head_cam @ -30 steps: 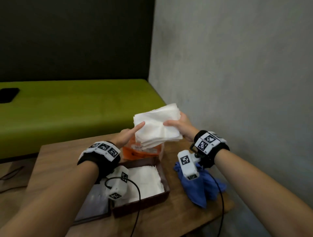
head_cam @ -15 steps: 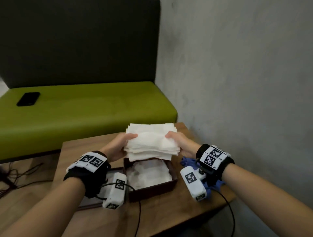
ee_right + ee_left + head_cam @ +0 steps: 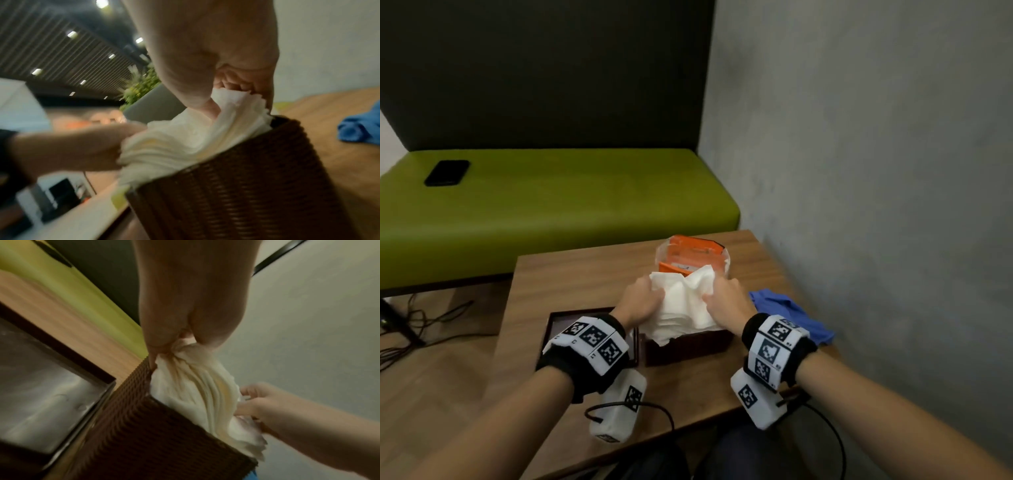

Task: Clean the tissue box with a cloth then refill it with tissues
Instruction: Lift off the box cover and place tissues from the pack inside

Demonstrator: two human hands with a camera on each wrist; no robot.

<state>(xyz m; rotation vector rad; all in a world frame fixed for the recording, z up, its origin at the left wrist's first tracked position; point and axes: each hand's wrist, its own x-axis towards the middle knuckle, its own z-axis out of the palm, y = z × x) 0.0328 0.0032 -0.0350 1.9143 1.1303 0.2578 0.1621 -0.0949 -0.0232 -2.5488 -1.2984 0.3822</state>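
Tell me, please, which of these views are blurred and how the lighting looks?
Head view: sharp, dim even light, edges bowed by the wide lens. Left wrist: the lid smeared with glare, tissues soft. Right wrist: the left hand motion-blurred, tissue box weave soft, ceiling lights flared.

A lounge or café corner: green padded bench [image 3: 558,202] with dark backrest, small wooden table [image 3: 585,274], slatted ceiling [image 3: 61,53].
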